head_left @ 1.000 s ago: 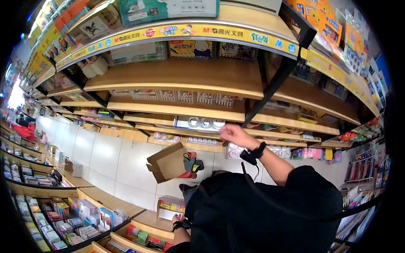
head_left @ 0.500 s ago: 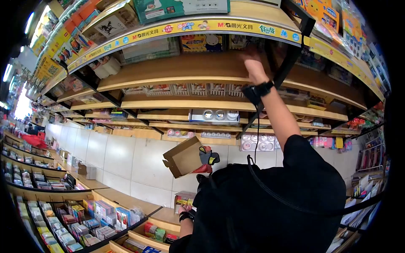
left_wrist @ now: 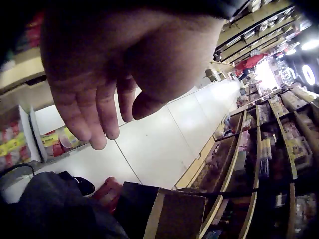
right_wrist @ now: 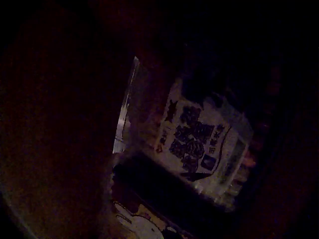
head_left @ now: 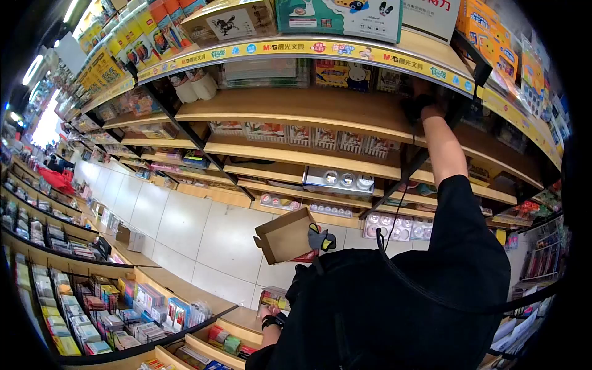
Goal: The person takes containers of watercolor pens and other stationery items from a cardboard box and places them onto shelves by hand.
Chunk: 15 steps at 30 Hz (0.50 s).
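My right hand [head_left: 425,89] reaches deep onto the upper shelf [head_left: 296,108], in shadow at its right end under the yellow price strip. The right wrist view is very dark; a clear pack with a printed label [right_wrist: 194,142] shows there, and below it a box with a white rabbit [right_wrist: 142,226]. Whether the fingers hold anything I cannot tell. Low at my side hangs my left hand [left_wrist: 119,64], fingers loosely extended and nothing in them. Near its fingertips in the left wrist view is an open white box of red and yellow packs [left_wrist: 60,142].
An open cardboard box [head_left: 287,237] lies on the tiled floor beside grey and red gloves [head_left: 322,239]. Black uprights [head_left: 410,166] divide the shelving ahead. Lower shelves hold clear-packed goods [head_left: 327,139] and a tray of round items [head_left: 339,180]. Stocked display racks [head_left: 98,308] stand behind left.
My right hand has risen from the lower shelves to the upper shelf and gone in under its strip. The head view has shifted, moving the shelves rightward. My left hand stays low by the box.
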Motion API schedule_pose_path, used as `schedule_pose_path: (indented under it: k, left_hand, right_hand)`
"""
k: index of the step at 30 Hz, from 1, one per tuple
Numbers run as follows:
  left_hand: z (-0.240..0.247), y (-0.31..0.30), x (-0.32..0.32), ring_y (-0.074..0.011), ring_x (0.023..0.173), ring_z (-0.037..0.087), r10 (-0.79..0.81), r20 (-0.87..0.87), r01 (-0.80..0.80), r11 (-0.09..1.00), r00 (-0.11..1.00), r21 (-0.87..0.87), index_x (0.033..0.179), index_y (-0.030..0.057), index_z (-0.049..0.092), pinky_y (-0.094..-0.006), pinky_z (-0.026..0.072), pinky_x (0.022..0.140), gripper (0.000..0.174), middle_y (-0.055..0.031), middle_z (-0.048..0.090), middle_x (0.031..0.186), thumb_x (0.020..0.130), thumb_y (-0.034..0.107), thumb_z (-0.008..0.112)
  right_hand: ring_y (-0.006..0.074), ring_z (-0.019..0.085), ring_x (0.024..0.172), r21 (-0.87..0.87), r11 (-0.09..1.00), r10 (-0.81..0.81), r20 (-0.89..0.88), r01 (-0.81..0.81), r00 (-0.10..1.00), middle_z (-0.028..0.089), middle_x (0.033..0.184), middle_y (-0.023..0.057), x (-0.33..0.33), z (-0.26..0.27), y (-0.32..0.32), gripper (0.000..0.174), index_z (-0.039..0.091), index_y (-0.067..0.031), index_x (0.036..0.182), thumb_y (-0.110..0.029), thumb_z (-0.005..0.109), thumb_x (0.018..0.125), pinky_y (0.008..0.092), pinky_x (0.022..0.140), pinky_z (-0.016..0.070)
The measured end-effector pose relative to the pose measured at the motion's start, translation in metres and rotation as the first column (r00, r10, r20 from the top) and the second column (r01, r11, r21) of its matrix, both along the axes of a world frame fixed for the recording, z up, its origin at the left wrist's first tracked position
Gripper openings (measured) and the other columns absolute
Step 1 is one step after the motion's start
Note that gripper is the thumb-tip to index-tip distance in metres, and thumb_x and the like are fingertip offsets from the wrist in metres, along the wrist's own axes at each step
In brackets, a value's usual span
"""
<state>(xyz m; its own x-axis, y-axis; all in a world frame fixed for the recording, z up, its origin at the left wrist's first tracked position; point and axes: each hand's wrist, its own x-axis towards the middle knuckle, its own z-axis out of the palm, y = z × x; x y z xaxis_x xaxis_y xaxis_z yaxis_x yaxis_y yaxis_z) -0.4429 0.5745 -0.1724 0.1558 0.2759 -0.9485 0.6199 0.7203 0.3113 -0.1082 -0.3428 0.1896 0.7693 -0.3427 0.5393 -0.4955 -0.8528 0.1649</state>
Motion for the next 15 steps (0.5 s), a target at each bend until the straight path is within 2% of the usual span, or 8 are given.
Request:
schedule_pose_path:
  k: [1, 2, 4, 6, 9, 11, 14, 15]
  left_hand:
    - [-0.001, -0.002, -0.004, -0.0298, 0.075, 0.059, 0.0, -0.001, 0.0, 1.0, 1.0, -0.003, 0.123, 0.0001, 0.036, -0.039, 0.0504, 0.06, 0.043, -0.0135, 0.053, 0.107, 0.087, 0.023, 0.041]
    - [-0.001, -0.003, -0.008, -0.0301, 0.076, 0.058, -0.076, 0.03, 0.075, 0.997, 0.997, 0.023, 0.124, 0.0002, 0.035, -0.0387, 0.0505, 0.06, 0.044, -0.0136, 0.053, 0.108, 0.087, 0.023, 0.041]
    - [-0.002, -0.003, -0.016, -0.0301, 0.075, 0.058, -0.171, 0.049, 0.169, 0.984, 0.984, 0.049, 0.123, 0.0006, 0.035, -0.0382, 0.0504, 0.059, 0.043, -0.0133, 0.053, 0.107, 0.087, 0.023, 0.041]
    - [-0.006, -0.005, -0.017, -0.0295, 0.073, 0.058, -0.17, 0.021, 0.17, 0.985, 0.985, 0.015, 0.119, 0.0012, 0.036, -0.0378, 0.0501, 0.058, 0.039, -0.0125, 0.054, 0.103, 0.087, 0.023, 0.041]
    - [-0.013, -0.006, -0.012, -0.0285, 0.071, 0.058, -0.181, 0.004, 0.181, 0.983, 0.984, -0.015, 0.113, 0.002, 0.038, -0.0373, 0.0496, 0.057, 0.034, -0.0112, 0.055, 0.098, 0.087, 0.024, 0.041]
    - [-0.013, -0.008, -0.009, -0.0278, 0.069, 0.058, -0.189, 0.007, 0.189, 0.982, 0.982, -0.026, 0.109, 0.0026, 0.04, -0.037, 0.0492, 0.056, 0.031, -0.0104, 0.055, 0.094, 0.088, 0.025, 0.04]
    - [-0.01, -0.008, 0.0, -0.0268, 0.067, 0.059, -0.2, 0.008, 0.2, 0.979, 0.98, -0.034, 0.104, 0.0035, 0.042, -0.0364, 0.0487, 0.054, 0.028, -0.0091, 0.056, 0.089, 0.088, 0.026, 0.04]
    - [-0.007, -0.008, 0.002, -0.0265, 0.066, 0.059, -0.202, 0.006, 0.202, 0.979, 0.979, -0.036, 0.102, 0.0037, 0.043, -0.0363, 0.0486, 0.054, 0.027, -0.0087, 0.057, 0.087, 0.089, 0.027, 0.04]
  right_hand:
    - [0.0327, 0.021, 0.13, -0.335, 0.929, -0.176, -0.031, 0.156, 0.984, 0.025, 0.141, 0.0143, -0.004, 0.006, 0.005, 0.056, 0.028, -0.0121, 0.135, -0.027, 0.047, 0.085, 0.042, 0.106, 0.0199]
    - [0.0327, 0.021, 0.13, -0.338, 0.928, -0.179, -0.032, 0.158, 0.983, 0.025, 0.141, 0.0143, -0.006, 0.011, 0.012, 0.056, 0.028, -0.0121, 0.135, -0.027, 0.047, 0.085, 0.042, 0.106, 0.0199]
    - [0.0317, 0.025, 0.129, 0.034, 0.998, 0.048, 0.216, -0.057, 0.975, 0.029, 0.139, 0.0146, -0.007, 0.022, 0.036, 0.048, 0.034, -0.0117, 0.132, -0.023, 0.046, 0.087, 0.0405, 0.106, 0.0211]
    - [0.0312, 0.027, 0.128, 0.197, 0.962, 0.111, 0.355, -0.19, 0.928, 0.031, 0.138, 0.0147, -0.019, 0.034, 0.059, 0.045, 0.036, -0.0115, 0.131, -0.021, 0.045, 0.088, 0.0397, 0.106, 0.0217]
    - [0.0293, 0.03, 0.126, 0.251, 0.933, 0.173, 0.322, -0.26, 0.931, 0.036, 0.136, 0.014, -0.028, 0.039, 0.057, 0.04, 0.042, -0.0103, 0.127, -0.022, 0.045, 0.089, 0.0376, 0.104, 0.0253]
    - [0.0272, 0.032, 0.126, 0.51, 0.739, 0.187, 0.471, -0.439, 0.862, 0.037, 0.135, 0.0131, -0.022, 0.038, 0.053, 0.038, 0.045, -0.0108, 0.125, -0.023, 0.045, 0.089, 0.0355, 0.103, 0.0276]
    - [0.0255, 0.029, 0.127, 0.569, 0.634, 0.173, 0.555, -0.523, 0.813, 0.034, 0.137, 0.0111, -0.03, 0.053, 0.079, 0.038, 0.045, -0.0129, 0.126, -0.022, 0.045, 0.089, 0.0337, 0.104, 0.026]
    - [0.0255, 0.029, 0.127, 0.569, 0.639, 0.167, 0.555, -0.518, 0.815, 0.034, 0.137, 0.0111, -0.032, 0.052, 0.075, 0.038, 0.045, -0.0129, 0.126, -0.022, 0.045, 0.089, 0.0337, 0.104, 0.026]
